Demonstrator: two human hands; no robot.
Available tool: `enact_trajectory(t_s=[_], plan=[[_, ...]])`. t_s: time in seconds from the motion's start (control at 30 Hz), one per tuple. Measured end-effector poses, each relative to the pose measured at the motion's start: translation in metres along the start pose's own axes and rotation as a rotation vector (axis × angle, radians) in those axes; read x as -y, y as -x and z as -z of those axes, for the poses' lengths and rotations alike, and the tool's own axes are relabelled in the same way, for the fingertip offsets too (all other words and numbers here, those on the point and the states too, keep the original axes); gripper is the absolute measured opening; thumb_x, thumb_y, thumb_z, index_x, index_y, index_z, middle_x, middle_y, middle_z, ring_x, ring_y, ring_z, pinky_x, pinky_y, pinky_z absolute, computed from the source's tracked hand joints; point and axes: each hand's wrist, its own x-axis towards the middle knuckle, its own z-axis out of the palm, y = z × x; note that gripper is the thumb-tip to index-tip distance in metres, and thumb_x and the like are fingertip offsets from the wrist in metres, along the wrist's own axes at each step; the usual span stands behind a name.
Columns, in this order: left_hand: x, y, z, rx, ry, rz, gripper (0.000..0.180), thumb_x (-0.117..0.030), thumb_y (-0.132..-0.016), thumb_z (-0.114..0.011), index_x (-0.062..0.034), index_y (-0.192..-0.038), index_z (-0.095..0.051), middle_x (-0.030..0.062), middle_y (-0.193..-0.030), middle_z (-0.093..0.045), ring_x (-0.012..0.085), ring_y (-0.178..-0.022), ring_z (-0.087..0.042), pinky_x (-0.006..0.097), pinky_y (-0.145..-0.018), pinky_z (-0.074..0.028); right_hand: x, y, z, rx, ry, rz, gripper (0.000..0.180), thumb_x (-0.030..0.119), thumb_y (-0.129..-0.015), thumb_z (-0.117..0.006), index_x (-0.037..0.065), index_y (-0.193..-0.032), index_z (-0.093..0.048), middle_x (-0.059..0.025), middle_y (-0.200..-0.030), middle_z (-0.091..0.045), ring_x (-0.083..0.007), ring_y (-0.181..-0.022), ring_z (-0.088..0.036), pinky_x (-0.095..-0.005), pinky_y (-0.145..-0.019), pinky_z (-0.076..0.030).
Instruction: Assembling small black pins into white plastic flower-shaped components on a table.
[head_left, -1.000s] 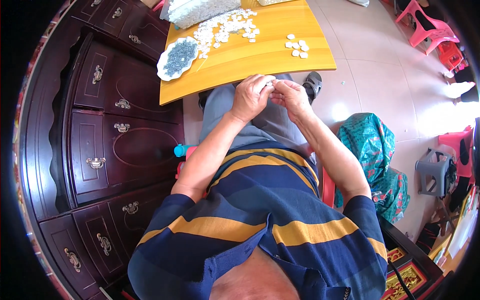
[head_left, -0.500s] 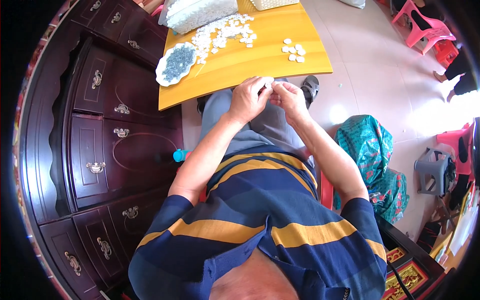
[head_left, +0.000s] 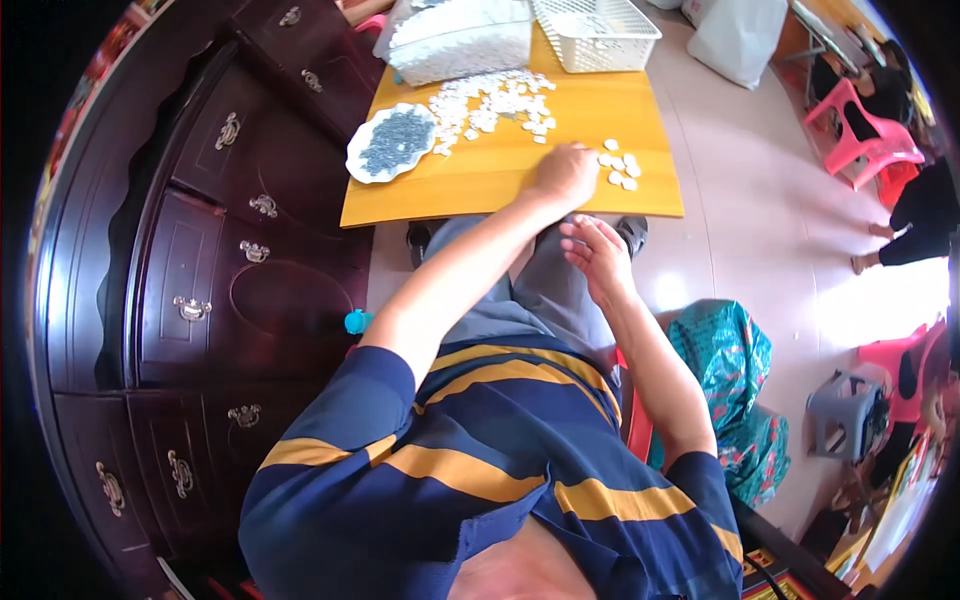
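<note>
My left hand (head_left: 567,176), curled, is hiding any hold beside small, roundish, white plastic-looking pieces (head_left: 617,164), likely light, stiff and best edge-pinched, my half-open right hand (head_left: 600,252) showing none clearly.

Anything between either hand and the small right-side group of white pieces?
Left hand: nothing visible; it's right beside the white pieces, contact unclear. Right hand: the table's near edge lies between in this view.
</note>
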Motion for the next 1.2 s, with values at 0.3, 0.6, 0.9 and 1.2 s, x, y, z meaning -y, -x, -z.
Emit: enact_trajectory(t_s=[0.3, 0.6, 0.9, 1.2], plan=[[0.048, 0.009, 0.035, -0.132, -0.006, 0.072, 0.036, -0.014, -0.093, -0.059, -0.0047, -0.128, -0.062, 0.0189, -0.110, -0.068, 0.0376, -0.100, -0.066, 0.047, -0.088, -0.054, -0.002, 0.000, 0.001, 0.024, 0.015, -0.028, 0.019, 0.024, -0.104, -0.058, 0.008, -0.112, -0.066, -0.0054, -0.099, -0.074, -0.0112, -0.080, -0.067, -0.0249, -0.073, -0.054], [0.098, -0.002, 0.058, 0.006, -0.267, 0.191, 0.037, -0.022, -0.097, -0.055, -0.0148, -0.133, -0.062, 0.0195, -0.111, -0.063, 0.0374, -0.098, -0.067, 0.050, -0.082, -0.056, 0.000, 0.002, -0.002, 0.062, 0.036, -0.067, 0.018, 0.023, -0.104, -0.058, 0.008, -0.111, -0.066, -0.0047, -0.098, -0.074, -0.0109, -0.078, -0.067, -0.0241, -0.071, -0.054], [0.089, 0.018, 0.056, -0.087, -0.250, 0.119, 0.028, -0.025, -0.095, -0.057, -0.0126, -0.115, -0.073, 0.0189, -0.105, -0.065, 0.0360, -0.093, -0.069, 0.048, -0.077, -0.057, 0.000, 0.003, -0.002, 0.088, 0.029, -0.046, 0.018, 0.024, -0.104, -0.058, 0.009, -0.110, -0.066, -0.0040, -0.097, -0.074, -0.0103, -0.078, -0.067, -0.0238, -0.072, -0.053], [0.066, 0.076, 0.074, -0.162, -0.279, -0.062, 0.024, -0.028, -0.090, -0.071, -0.0111, -0.108, -0.074, 0.0100, -0.092, -0.064, 0.0318, -0.083, -0.067, 0.044, -0.070, -0.056, 0.002, 0.002, -0.003, 0.123, 0.091, -0.055, 0.018, 0.022, -0.105, -0.055, 0.009, -0.114, -0.065, -0.0025, -0.098, -0.075, -0.0080, -0.079, -0.068, -0.0227, -0.073, -0.055]])
